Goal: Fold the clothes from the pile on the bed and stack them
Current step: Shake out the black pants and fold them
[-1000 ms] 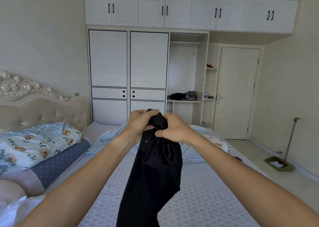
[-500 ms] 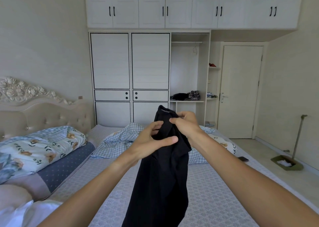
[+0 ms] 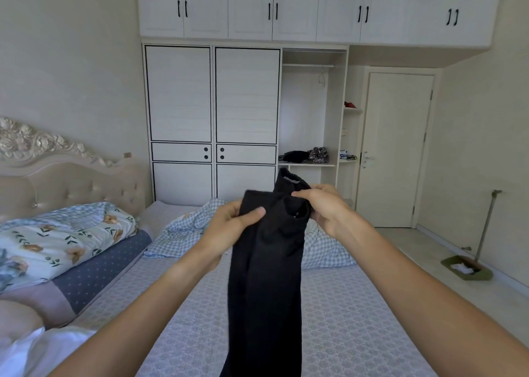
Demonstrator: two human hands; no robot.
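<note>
Centre of frame: my left hand (image 3: 229,227) and right hand (image 3: 323,210), both closed on the top of a black garment (image 3: 266,276) held up above the bed (image 3: 329,319). The thumbs pinch the cloth (the other fingers are hidden behind it). Its lower end is cut off by the bottom edge; its kind is hard to tell.

A home bedroom: bed (image 3: 329,313), built-in wardrobe (image 3: 211,96)

No readable text, label, brand, number or sign shows on anything in the room.
</note>
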